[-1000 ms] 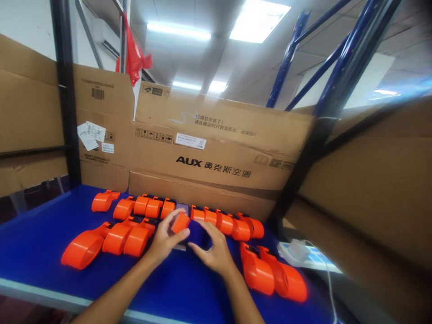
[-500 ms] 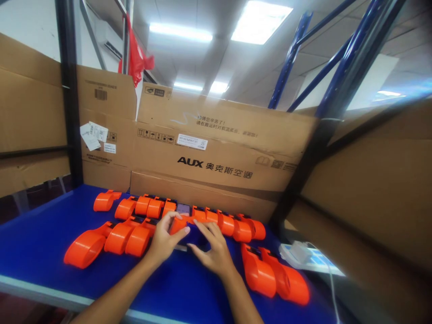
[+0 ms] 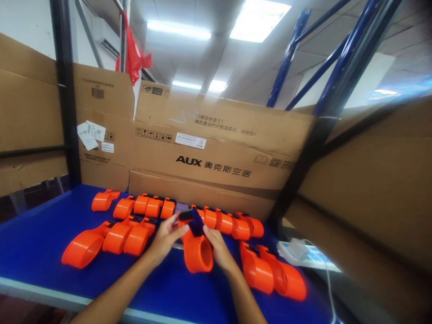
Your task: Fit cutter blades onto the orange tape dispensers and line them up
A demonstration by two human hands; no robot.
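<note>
Between my hands, above the middle of the blue tabletop (image 3: 43,243), is an orange plastic ring holder (image 3: 197,254). Its round opening hangs low and faces right. A black strip and a dark blue flap (image 3: 195,222) show at its upper end. My left hand (image 3: 168,235) pinches the upper left end between thumb and fingers. On the opposite side my right hand (image 3: 216,245) is closed at the dark blue flap and the ring's upper edge; some of its fingers are hidden. Similar orange holders stand to the left (image 3: 116,237) and right (image 3: 258,270).
More orange holders (image 3: 153,208) line the back, with a small phone-like screen (image 3: 182,207) among them. A printed cardboard panel (image 3: 155,157) stands behind. At right, a white power strip (image 3: 313,255) trails a cable. Dark rack posts (image 3: 69,112) frame the table.
The orange holder has turned so its ring hangs down in view, with the dark blue flap upright above it. My right hand's spread fingers have closed in on it.
</note>
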